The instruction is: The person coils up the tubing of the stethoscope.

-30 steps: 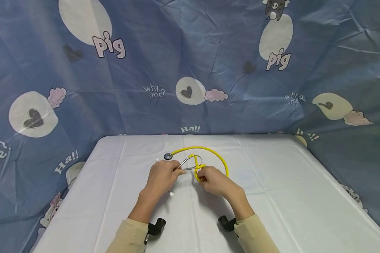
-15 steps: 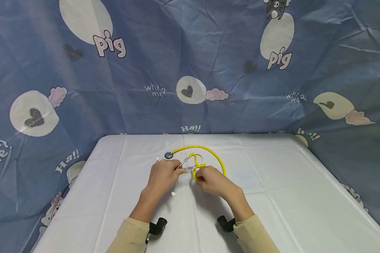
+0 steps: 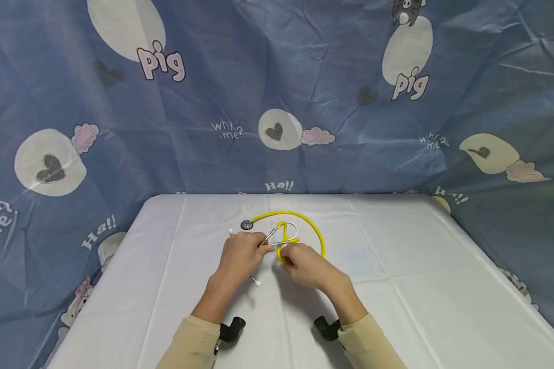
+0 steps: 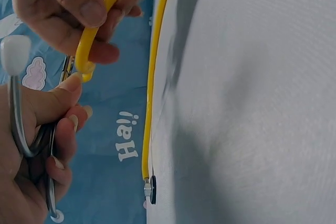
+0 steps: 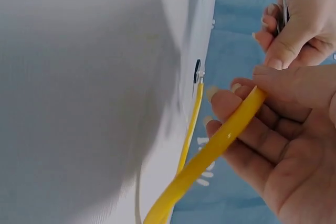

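A stethoscope with yellow tubing lies between the hands, its small dark-rimmed chest piece on the cloth at the far side. My left hand grips the metal ear tubes; white ear tips stick out either side of it. The yellow tube crosses itself in a small loop by the metal spring. My right hand pinches the tubing beside that loop, thumb against fingers, as the right wrist view shows. Both hands' fingertips are close together, with part of the crossing hidden behind the right hand.
A white cloth with fold creases covers the table. Behind it hangs a blue printed curtain. Black wrist cameras sit at both cuffs.
My right hand has moved slightly left toward the left hand. The tubing's outer arc has drawn inward and the loop near the metal spring has shifted left. Left hand keeps its grip.
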A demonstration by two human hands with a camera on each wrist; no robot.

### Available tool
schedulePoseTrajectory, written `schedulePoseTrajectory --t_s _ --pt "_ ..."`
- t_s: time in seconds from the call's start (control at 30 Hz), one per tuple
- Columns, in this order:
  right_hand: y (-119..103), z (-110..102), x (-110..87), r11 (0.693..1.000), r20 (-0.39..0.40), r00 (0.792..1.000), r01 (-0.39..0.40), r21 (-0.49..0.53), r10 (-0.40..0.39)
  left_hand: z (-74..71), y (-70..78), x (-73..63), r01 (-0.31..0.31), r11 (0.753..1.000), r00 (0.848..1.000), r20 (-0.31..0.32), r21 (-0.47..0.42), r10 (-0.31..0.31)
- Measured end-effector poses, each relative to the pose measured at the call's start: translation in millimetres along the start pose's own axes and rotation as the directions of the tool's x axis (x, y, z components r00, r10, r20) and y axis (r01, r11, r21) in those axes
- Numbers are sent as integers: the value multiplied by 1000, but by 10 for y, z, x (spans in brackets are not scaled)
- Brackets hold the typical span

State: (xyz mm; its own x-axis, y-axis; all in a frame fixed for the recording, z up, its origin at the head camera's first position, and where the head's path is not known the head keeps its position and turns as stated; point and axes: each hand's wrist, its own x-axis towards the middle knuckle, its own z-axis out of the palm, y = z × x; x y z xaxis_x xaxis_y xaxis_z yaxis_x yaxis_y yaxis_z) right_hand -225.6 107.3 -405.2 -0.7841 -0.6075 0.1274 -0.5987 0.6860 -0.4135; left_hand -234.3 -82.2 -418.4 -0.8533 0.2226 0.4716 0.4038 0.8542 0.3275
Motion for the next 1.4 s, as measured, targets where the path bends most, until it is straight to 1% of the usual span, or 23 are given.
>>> schedulePoseTrajectory --t_s 0.17,0.33,0.47,0.6,0.73,0.83,0.93,1.03,1.1,1.2,1.3,1.4 --pt "-22 5 -4 1000 -6 1000 -5 -12 4 19 19 6 -26 999 1000 -6 30 26" --pt "-34 -24 -14 1000 -13 1000 -11 -5 11 38 25 6 -33 998 999 13 47 32" --pt "-49 -75 -26 1000 -32 999 -27 2 27 22 38 10 -18 999 999 39 30 16" --pt "-52 -129 -40 999 -72 997 -39 6 40 -3 43 10 -11 1000 996 88 10 10" --pt "-27 -180 -65 1000 -125 992 -28 -11 27 -37 36 9 -38 999 990 135 -1 38" --pt "-1 -215 -84 1000 -168 986 0 -21 -3 -66 35 14 -68 997 983 166 -28 72" --pt "26 -234 -96 999 -199 979 28 -29 -33 -71 43 15 -93 993 972 207 -75 107" --pt "54 -233 -98 999 -217 975 39 -30 -45 -65 59 6 -102 988 961 247 -116 128" --pt "72 -233 -97 998 -222 974 47 -32 -53 -58 64 2 -102 987 957 257 -124 131" --pt "90 -236 -89 998 -230 971 54 -32 -60 -65 58 -5 -99 986 957 257 -133 131" --pt "98 -245 -84 998 -237 970 55 -27 -60 -70 49 -2 -115 984 957 251 -135 146" --pt "110 -251 -84 998 -241 969 55 -4 -55 -71 44 3 -145 979 947 265 -143 179"
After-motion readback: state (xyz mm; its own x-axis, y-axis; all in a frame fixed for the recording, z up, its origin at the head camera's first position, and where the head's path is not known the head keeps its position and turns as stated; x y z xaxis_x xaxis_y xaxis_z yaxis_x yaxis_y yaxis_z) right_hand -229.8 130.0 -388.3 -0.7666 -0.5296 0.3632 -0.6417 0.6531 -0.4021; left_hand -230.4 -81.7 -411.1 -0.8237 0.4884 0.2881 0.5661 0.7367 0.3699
